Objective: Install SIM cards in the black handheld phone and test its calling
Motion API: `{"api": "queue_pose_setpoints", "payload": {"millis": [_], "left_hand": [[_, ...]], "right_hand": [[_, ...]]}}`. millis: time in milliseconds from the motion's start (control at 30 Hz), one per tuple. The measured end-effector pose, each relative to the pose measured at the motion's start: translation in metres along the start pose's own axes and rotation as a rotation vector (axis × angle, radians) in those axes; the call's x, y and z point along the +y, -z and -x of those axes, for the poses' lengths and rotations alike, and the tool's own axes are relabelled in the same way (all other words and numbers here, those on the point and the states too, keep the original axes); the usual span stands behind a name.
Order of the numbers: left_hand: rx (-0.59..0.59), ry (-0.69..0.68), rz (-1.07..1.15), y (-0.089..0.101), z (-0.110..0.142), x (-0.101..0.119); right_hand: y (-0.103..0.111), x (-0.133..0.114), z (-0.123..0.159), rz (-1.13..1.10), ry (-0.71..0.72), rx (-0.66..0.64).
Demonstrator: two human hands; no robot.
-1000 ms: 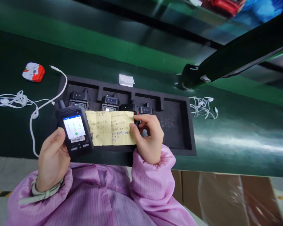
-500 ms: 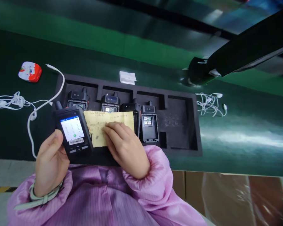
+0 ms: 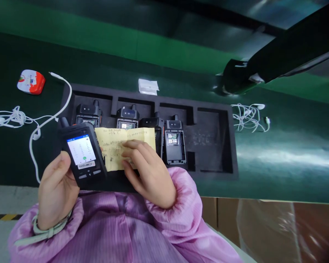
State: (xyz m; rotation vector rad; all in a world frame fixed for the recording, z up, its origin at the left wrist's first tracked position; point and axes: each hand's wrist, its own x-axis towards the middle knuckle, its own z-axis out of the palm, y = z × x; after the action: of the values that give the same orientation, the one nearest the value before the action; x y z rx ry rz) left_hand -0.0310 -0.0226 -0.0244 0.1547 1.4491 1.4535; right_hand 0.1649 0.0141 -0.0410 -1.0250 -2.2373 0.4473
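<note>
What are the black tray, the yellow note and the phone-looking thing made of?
The black rectangular tray looks like dense foam: matte, with cut-out pockets. The yellow handwritten note looks like thin matte paper, marked with ink. The black handheld radio looks like hard plastic with a glossy screen, probably glass, though the look can't settle that.

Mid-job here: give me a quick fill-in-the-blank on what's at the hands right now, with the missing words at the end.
The left hand holds a black handheld radio with its lit ____ facing up.
The right hand rests on a handwritten paper note coloured ____.
The black foam tray holds ____ radios.

Missing words: screen; yellow; four.
</note>
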Motion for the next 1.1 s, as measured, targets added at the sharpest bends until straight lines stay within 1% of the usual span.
{"api": "queue_pose_setpoints", "payload": {"millis": [167, 267, 333, 400, 500, 567, 767, 933, 1100], "left_hand": [[-0.043, -0.024, 0.003, 0.000, -0.001, -0.001], [-0.054, -0.025, 0.019, 0.001, -0.001, -0.001], [-0.042, -0.018, 0.023, 0.000, 0.000, -0.001], [-0.025, -0.003, 0.027, -0.001, 0.000, -0.001], [0.016, 0.036, 0.038, -0.003, 0.000, 0.001], [0.053, 0.069, 0.044, -0.005, 0.000, 0.002], [0.103, 0.100, 0.013, -0.010, 0.004, 0.009], [0.150, 0.165, -0.038, -0.016, 0.006, 0.016], [0.159, 0.220, -0.042, -0.014, 0.003, 0.019]], "right_hand": [[0.010, -0.014, 0.007, -0.081, 0.023, 0.157], [0.010, -0.022, 0.010, -0.098, 0.032, 0.194], [0.008, -0.023, 0.011, -0.078, 0.051, 0.160], [0.005, -0.019, 0.010, -0.007, 0.050, 0.102], [0.002, -0.011, 0.009, 0.108, 0.003, 0.020], [0.001, -0.008, 0.010, 0.130, -0.020, -0.010], [0.000, -0.008, 0.014, 0.109, -0.027, -0.009], [0.000, -0.007, 0.014, 0.116, -0.022, -0.003], [0.001, -0.008, 0.014, 0.122, -0.019, -0.016]]}}
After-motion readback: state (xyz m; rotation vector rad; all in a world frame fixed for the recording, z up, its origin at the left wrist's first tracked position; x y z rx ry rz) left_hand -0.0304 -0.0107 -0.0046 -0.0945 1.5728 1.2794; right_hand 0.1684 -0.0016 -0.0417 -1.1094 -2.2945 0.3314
